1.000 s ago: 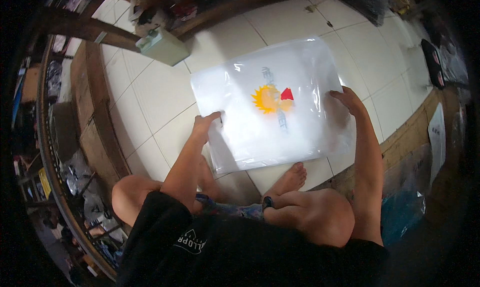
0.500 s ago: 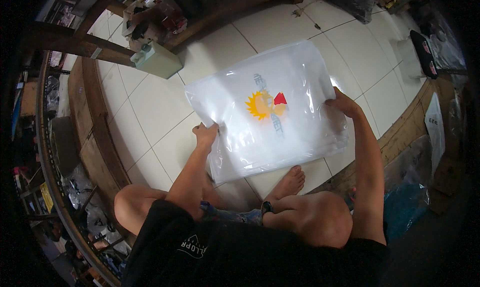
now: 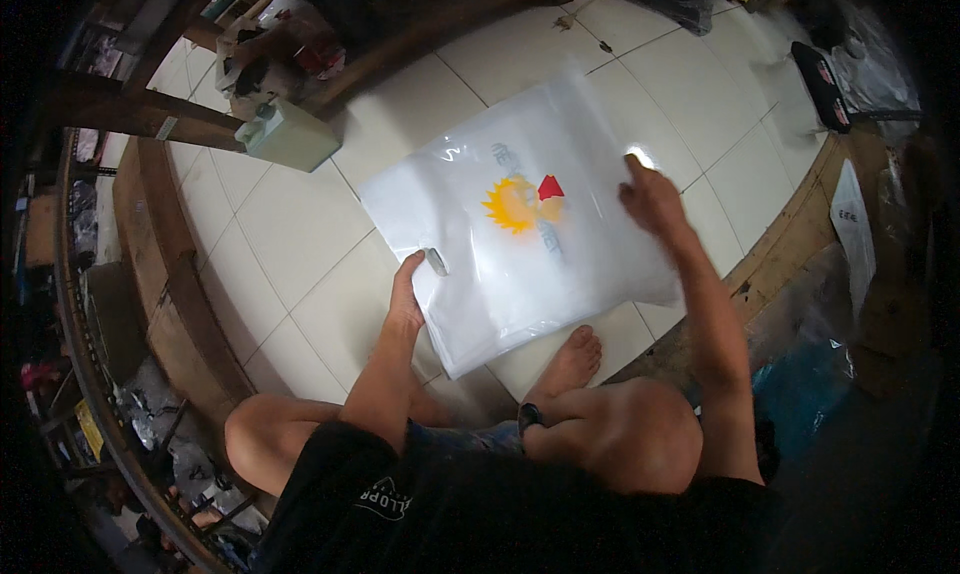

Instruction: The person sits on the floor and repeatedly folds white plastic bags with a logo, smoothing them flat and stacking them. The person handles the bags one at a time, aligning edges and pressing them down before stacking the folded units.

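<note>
A stack of clear plastic bags [image 3: 490, 284] spreads over the floor tiles in front of me. Through its top layer show a yellow spiky shape and a red patch, with grey lettering blurred behind. On its left side, my left hand [image 3: 405, 292] pinches the edge, thumb on top beside an oval handle hole [image 3: 436, 262] and the other fingers hidden underneath. Over the opposite edge is my right hand [image 3: 655, 202], smeared by motion; whether its fingers grip the plastic is unclear.
A pale jerrycan [image 3: 290, 139] stands beyond the stack's far left, by a wooden frame [image 3: 175, 124]. My bare foot [image 3: 572, 359] rests close to the near edge. Wooden planks [image 3: 785, 239] border the tiles at right, near a black pouch [image 3: 820, 86] and blue plastic [image 3: 800, 394].
The stack has shifted slightly left and turned, its near left corner now lower. My right hand has moved up and left along the right edge. The handle hole now shows beside my left thumb.
</note>
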The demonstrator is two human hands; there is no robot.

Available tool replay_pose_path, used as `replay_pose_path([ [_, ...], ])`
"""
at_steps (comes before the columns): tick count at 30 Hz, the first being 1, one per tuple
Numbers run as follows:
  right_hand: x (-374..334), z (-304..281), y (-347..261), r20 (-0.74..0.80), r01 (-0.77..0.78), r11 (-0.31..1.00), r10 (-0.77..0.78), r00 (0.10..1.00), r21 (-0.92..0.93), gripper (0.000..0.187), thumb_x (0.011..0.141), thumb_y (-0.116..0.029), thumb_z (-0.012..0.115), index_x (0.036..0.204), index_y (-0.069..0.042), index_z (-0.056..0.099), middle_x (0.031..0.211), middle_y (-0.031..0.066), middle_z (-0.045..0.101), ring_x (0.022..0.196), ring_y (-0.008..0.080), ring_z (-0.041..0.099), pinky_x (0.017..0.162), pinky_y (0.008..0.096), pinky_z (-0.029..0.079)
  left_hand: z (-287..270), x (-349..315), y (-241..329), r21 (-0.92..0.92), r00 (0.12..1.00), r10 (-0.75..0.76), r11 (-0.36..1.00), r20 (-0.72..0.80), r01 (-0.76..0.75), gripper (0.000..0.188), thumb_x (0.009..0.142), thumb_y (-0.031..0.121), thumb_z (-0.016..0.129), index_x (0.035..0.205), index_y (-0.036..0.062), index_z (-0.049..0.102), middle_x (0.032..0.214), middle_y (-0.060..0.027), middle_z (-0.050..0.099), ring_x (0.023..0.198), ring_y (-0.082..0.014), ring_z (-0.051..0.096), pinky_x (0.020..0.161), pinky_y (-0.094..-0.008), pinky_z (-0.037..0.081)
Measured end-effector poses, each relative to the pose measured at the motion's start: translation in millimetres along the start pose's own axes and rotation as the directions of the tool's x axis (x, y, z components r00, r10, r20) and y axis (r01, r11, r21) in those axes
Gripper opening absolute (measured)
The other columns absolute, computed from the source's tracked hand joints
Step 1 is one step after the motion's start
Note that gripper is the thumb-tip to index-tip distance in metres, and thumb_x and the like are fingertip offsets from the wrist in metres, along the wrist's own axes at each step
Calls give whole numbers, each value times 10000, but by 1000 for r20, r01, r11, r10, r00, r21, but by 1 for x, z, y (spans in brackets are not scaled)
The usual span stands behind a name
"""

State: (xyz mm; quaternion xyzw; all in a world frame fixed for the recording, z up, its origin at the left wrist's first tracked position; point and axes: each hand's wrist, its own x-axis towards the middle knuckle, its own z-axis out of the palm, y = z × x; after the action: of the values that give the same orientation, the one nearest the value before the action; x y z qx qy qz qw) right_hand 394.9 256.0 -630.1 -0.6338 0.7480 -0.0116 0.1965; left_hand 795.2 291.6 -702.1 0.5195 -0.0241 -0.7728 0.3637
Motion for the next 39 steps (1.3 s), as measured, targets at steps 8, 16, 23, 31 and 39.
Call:
replay_pose_path([
  [8, -31, 63, -85, 165, 223, 965, -244, 956, 135, 698, 846, -481, 661, 1322, 5, 503, 1328, 262, 478, 1177, 415, 515, 1023, 509, 414, -2, 9, 9, 237, 989, 139, 964, -54, -123, 296, 869, 255, 578, 1045, 17, 598, 930, -121, 639, 819, -255, 649, 773, -397, 554],
  [16, 17, 68, -10, 199, -38, 884, -64, 978, 466, 916, 819, -368, 744, 1503, -7, 253, 1407, 264, 427, 1266, 398, 489, 1053, 462, 419, -14, 22, 17, -263, 996, 29, 965, 80, -6, 278, 868, 217, 595, 1054, 14, 559, 867, -111, 614, 740, -212, 613, 733, -379, 559],
  [23, 13, 74, -5, 330, -264, 639, 18, 944, 722, 942, 734, -326, 823, 1455, 26, 328, 1268, 236, 536, 1084, 328, 606, 927, 417, 497, 17, -7, 17, -228, 992, 102, 970, 80, -81, 312, 877, 267, 628, 1069, 41, 530, 872, -108, 633, 760, -209, 617, 719, -377, 554],
  [31, 28, 82, -18, 409, -279, 737, 4, 913, 616, 765, 697, -278, 778, 1273, 104, 449, 1146, 242, 596, 1051, 323, 609, 919, 396, 489, 23, 3, 10, -70, 988, 151, 986, 26, -149, 222, 905, 248, 622, 1041, 89, 548, 812, -61, 625, 755, -182, 617, 711, -333, 537],
  [39, -43, 56, -148, -112, 218, 957, -200, 973, 191, 648, 795, -314, 721, 1274, 27, 450, 1192, 242, 600, 1084, 400, 604, 923, 478, 486, 16, 0, 4, -37, 982, 187, 982, 4, -187, 362, 916, 372, 656, 1104, 78, 562, 935, -70, 630, 818, -200, 627, 758, -357, 545],
])
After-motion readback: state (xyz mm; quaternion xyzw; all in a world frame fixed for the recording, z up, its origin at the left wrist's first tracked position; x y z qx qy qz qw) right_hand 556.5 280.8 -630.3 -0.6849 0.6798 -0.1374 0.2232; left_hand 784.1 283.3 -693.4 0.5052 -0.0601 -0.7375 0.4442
